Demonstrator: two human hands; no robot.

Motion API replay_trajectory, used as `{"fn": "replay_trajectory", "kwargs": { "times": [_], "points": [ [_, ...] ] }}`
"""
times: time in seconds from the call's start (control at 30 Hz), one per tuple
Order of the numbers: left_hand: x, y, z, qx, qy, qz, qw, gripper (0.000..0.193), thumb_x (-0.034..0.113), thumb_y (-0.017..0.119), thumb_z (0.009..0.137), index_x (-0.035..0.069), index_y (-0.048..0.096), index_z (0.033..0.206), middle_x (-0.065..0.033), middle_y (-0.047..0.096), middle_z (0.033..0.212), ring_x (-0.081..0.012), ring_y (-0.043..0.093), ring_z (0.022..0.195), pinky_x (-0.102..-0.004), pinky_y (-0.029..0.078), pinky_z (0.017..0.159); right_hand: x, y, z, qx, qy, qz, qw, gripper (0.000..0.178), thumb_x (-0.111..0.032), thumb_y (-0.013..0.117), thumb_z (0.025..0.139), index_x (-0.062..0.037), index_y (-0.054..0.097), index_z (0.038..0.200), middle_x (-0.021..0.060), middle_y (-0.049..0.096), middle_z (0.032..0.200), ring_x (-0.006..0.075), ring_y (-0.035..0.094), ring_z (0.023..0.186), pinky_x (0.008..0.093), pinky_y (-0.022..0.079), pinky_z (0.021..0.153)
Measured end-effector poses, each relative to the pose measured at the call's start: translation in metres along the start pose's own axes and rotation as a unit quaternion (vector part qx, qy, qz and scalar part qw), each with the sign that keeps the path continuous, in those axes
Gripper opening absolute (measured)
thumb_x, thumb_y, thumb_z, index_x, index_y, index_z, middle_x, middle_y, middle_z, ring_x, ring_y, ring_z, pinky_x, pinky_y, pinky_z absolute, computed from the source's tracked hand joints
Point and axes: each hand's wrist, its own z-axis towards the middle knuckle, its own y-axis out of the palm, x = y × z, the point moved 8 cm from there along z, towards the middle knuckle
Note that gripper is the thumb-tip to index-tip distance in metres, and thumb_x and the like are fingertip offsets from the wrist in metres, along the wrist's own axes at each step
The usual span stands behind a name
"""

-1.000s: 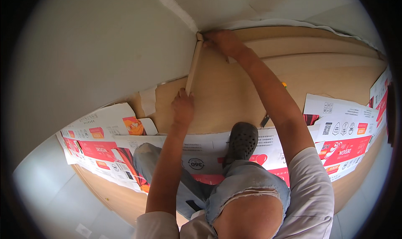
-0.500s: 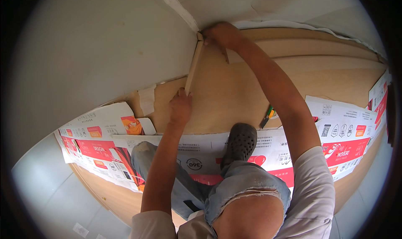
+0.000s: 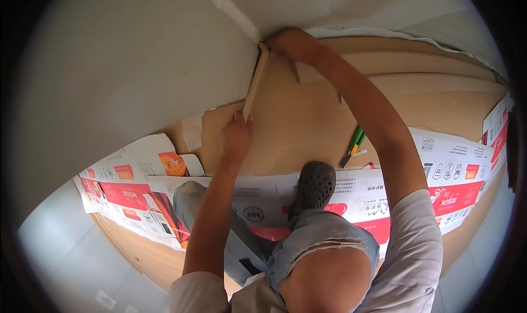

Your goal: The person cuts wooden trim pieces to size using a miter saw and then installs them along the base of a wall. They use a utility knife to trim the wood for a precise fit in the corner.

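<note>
A narrow beige trim strip lies along the foot of the pale wall panel, running toward the corner. My left hand grips its near end, fingers closed on it. At the corner, my right hand is bent over the strip's far end with curled fingertips against it; part of those fingers is hidden. Beneath both hands is a brown board. A green and black utility knife rests on the board, left of my right forearm.
Long beige boards lie at the far right, by a white edge strip along the wall. Printed cardboard sheets cover the near side. My foot in a dark clog stands at their edge. The pale wall panel rises on the left.
My right forearm and elbow have shifted slightly right, uncovering more of the utility knife. At the corner, the strip's far end sits a little differently under my right hand. My left hand has barely moved.
</note>
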Motion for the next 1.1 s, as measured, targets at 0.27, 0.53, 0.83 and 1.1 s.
{"fn": "replay_trajectory", "kwargs": {
  "times": [0.27, 0.53, 0.83, 1.1],
  "points": [
    [0.001, -0.001, -0.003, 0.027, 0.020, -0.017, 0.999, 0.032, 0.031, 0.064, 0.098, 0.001, 0.055, 0.106, -0.0210, 0.070, 0.090, -0.0393, 0.071, 0.081, -0.0462, 0.059, 0.070, -0.012, 0.010, -0.008, 0.013, 0.008, -0.013, 1.000, 0.018, -0.016, 0.066, 0.089, -0.0028, 0.067, 0.101, 0.0188, 0.072, 0.095, 0.0389, 0.069, 0.091, 0.0463, 0.055, 0.081],
    [0.002, -0.002, 0.000, 0.017, 0.020, -0.002, 1.000, 0.031, 0.029, 0.065, 0.097, 0.001, 0.055, 0.104, -0.0215, 0.070, 0.093, -0.0390, 0.071, 0.079, -0.0466, 0.059, 0.069, -0.021, 0.025, -0.017, 0.044, 0.109, -0.113, 0.987, 0.019, -0.011, 0.056, 0.091, 0.0029, 0.066, 0.099, 0.0231, 0.072, 0.090, 0.0379, 0.071, 0.088, 0.0477, 0.057, 0.074],
    [0.003, -0.011, 0.000, 0.016, 0.034, -0.002, 0.999, 0.030, 0.029, 0.063, 0.099, 0.001, 0.056, 0.105, -0.0214, 0.070, 0.095, -0.0376, 0.071, 0.083, -0.0461, 0.059, 0.073, -0.030, 0.016, -0.010, -0.015, 0.108, -0.091, 0.990, 0.022, -0.019, 0.062, 0.088, -0.0008, 0.072, 0.079, 0.0218, 0.072, 0.082, 0.0372, 0.072, 0.080, 0.0473, 0.057, 0.074],
    [-0.001, -0.007, -0.002, 0.020, 0.011, -0.020, 1.000, 0.030, 0.030, 0.063, 0.098, 0.001, 0.055, 0.102, -0.0209, 0.070, 0.095, -0.0374, 0.071, 0.084, -0.0467, 0.058, 0.072, -0.033, 0.011, -0.011, 0.006, 0.125, -0.033, 0.992, 0.025, -0.022, 0.065, 0.089, 0.0016, 0.072, 0.095, 0.0232, 0.072, 0.091, 0.0416, 0.070, 0.086, 0.0500, 0.056, 0.080]
  ]
}}
